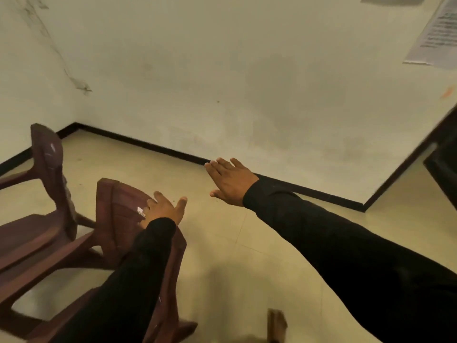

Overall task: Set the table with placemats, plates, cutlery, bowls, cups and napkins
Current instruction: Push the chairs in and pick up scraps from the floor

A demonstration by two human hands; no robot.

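1. Head view: my left hand is stretched out in front of me in a black long sleeve, fingers spread and straight, thumb splayed to the right, with nothing in its grasp
2. That hand lies over the top edge of the nearer dark maroon moulded plastic chair; I cannot tell whether the fingers actually touch the backrest or just float in front of it, as the frame is smeared
3. A small white sticker shows on the chair's back, just beside the fingers
4. My right hand reaches further forward, palm down, fingers straight and close together, holding nothing; it is seen against the line where floor meets wall, well apart from the chairs
5. A second dark maroon plastic chair stands behind and left of the first, near the corner of the room
6. The floor is pale cream tile, edged by a black skirting strip along a stained off-white wall
7. A printed paper sheet hangs on the wall at upper right, its text too blurred to read
8. A dark door frame runs diagonally at the right edge
9. A small brown wooden piece pokes in at the bottom edge; I cannot tell what it belongs to
10. No placemat, plate, cutlery, bowl, cup or napkin is in view, so I cannot say where they are
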